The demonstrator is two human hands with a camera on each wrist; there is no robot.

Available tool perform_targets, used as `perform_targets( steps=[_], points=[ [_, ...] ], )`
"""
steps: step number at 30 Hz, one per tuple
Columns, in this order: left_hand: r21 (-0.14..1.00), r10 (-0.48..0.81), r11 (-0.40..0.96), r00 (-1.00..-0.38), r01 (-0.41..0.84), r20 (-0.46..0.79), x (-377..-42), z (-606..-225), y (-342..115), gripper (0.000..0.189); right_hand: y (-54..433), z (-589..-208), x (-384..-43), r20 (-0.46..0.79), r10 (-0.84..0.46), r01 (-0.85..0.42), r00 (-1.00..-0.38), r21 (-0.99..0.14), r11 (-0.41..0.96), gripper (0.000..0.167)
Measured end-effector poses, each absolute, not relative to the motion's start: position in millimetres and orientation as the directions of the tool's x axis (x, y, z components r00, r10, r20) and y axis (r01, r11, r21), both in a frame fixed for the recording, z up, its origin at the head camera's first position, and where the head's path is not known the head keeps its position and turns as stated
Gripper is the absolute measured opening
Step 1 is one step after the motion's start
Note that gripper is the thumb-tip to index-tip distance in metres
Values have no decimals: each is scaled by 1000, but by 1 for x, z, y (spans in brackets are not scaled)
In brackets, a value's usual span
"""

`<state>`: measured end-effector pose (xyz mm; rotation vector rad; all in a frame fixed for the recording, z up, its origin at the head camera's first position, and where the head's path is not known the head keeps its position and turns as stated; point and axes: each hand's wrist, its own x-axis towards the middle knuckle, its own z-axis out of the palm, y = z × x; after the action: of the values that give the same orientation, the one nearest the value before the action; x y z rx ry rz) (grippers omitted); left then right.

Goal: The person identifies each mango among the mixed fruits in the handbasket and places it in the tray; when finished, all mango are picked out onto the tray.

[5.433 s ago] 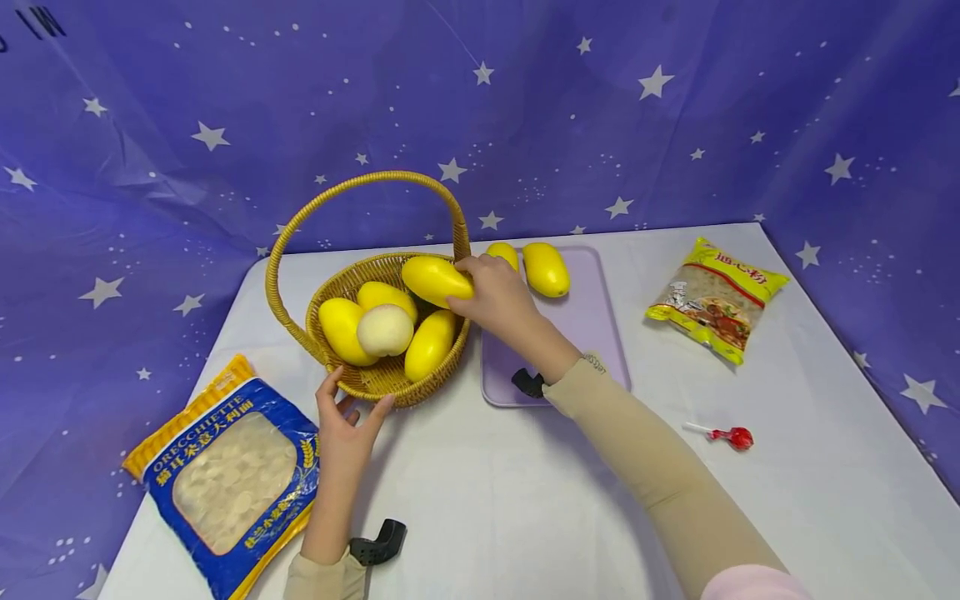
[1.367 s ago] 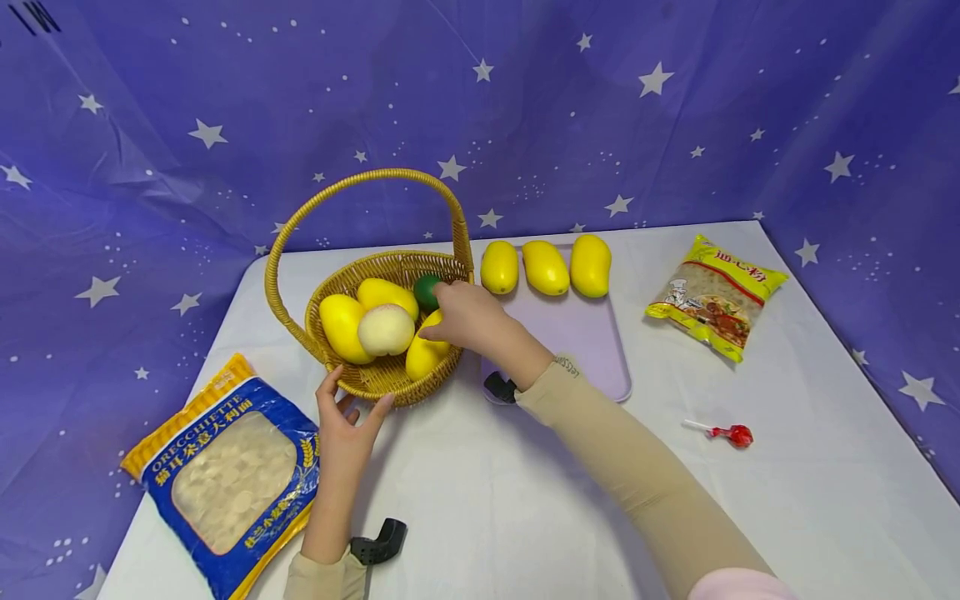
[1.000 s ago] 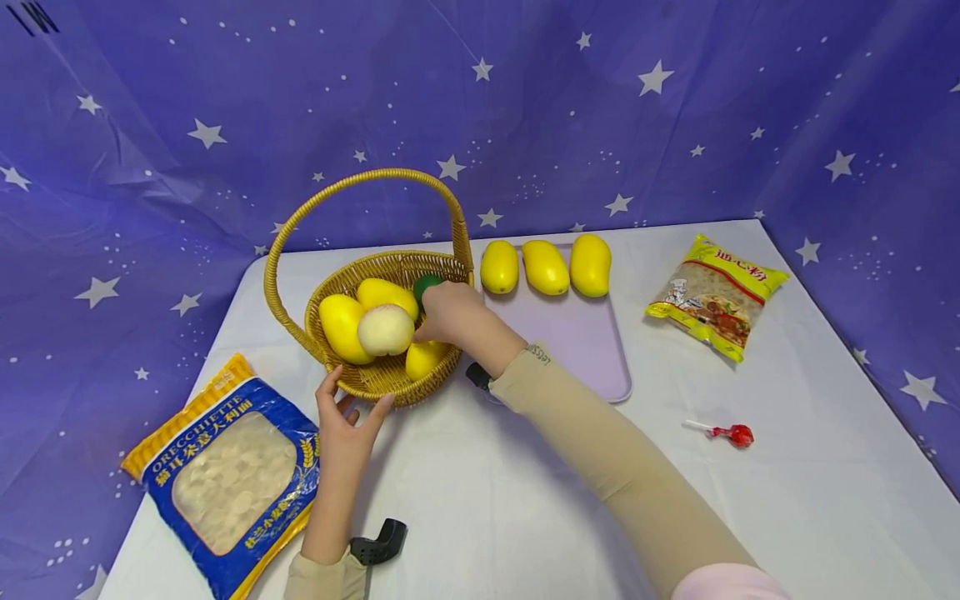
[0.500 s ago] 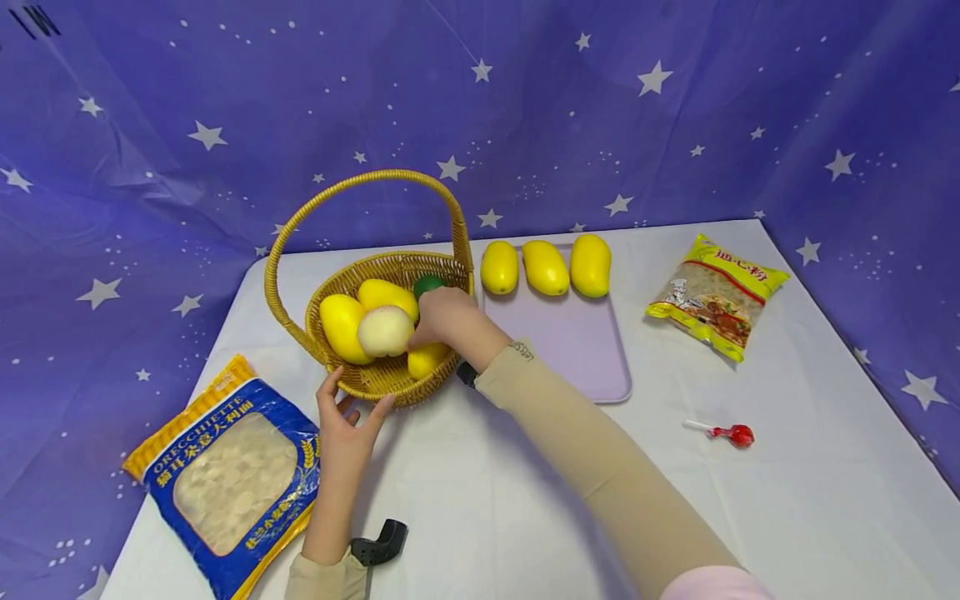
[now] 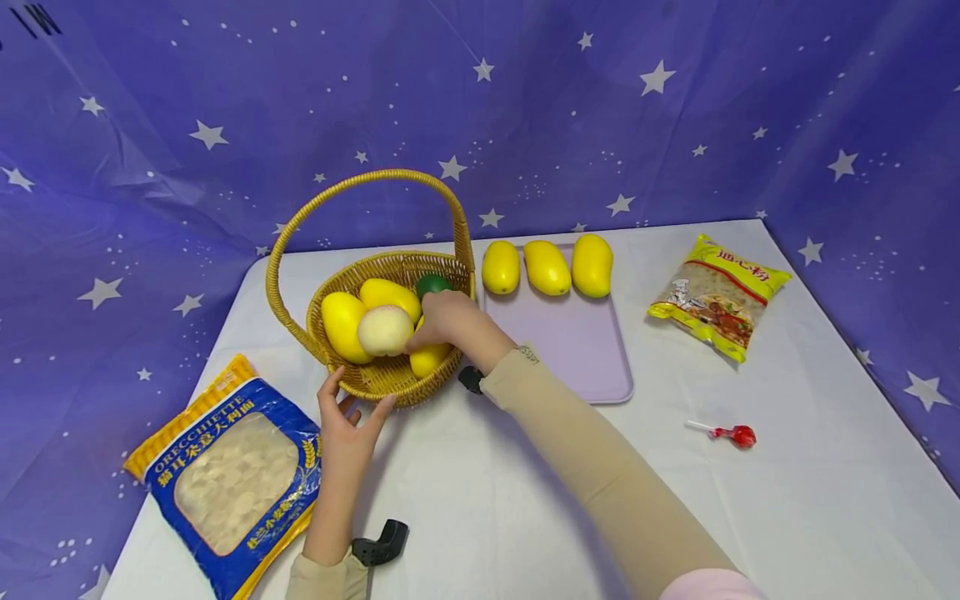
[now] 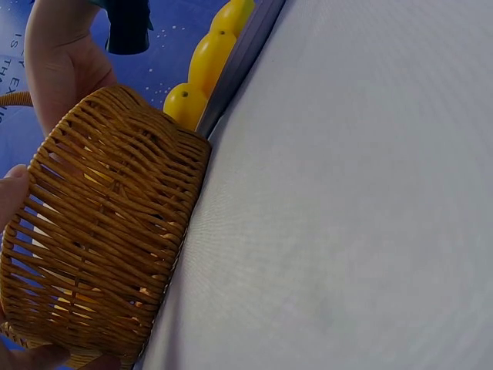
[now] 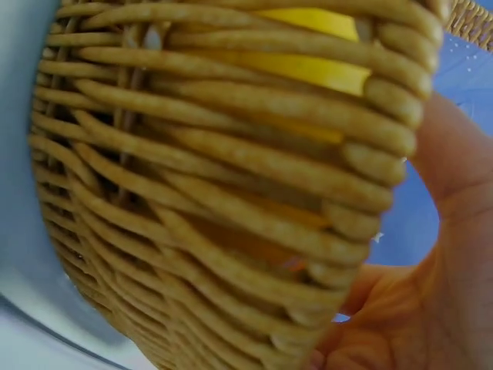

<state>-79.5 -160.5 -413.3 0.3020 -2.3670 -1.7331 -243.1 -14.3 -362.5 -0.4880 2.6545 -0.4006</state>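
Note:
A woven basket (image 5: 360,390) with a tall arched handle holds several yellow mangoes (image 5: 343,327), a pale peach (image 5: 386,331) and a dark green rounded fruit (image 5: 431,285). My left hand (image 5: 350,429) grips the near side of the basket, thumb and fingers spread along its rim; in the left wrist view its fingertips (image 6: 11,191) touch the weave. My right hand (image 5: 450,323) reaches over the right rim into the basket, its thumb across a yellow mango (image 5: 429,358) beside the peach. The other right fingers are hidden behind the hand and the basket wall.
A purple tray (image 5: 558,350) right of the basket bears three mangoes (image 5: 546,267) in a row at its back. A blue orecchiette bag (image 5: 236,483) lies at left. At right are a yellow pasta bag (image 5: 718,297) and a red lollipop (image 5: 742,436). A starry curtain stands behind.
A mango went from the basket to the tray in my right hand, uncovering the green fruit. That hand then returned and reached deeper, over another mango, which has shifted slightly. The left hand stayed put.

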Motion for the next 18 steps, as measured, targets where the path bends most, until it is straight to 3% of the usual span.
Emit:
perform_targets(
  steps=[8,18],
  points=[
    [956,-267,288,-963,-49,31,-81,-415,-162,80,-10,-365,-240,-263,-408,-301,-874,-365,881,86],
    [957,-281,287,-959,-47,37,-89,-441,-173,79,0,-366,-235,-151,-413,-316,-898,-430,846,86]
  ],
)
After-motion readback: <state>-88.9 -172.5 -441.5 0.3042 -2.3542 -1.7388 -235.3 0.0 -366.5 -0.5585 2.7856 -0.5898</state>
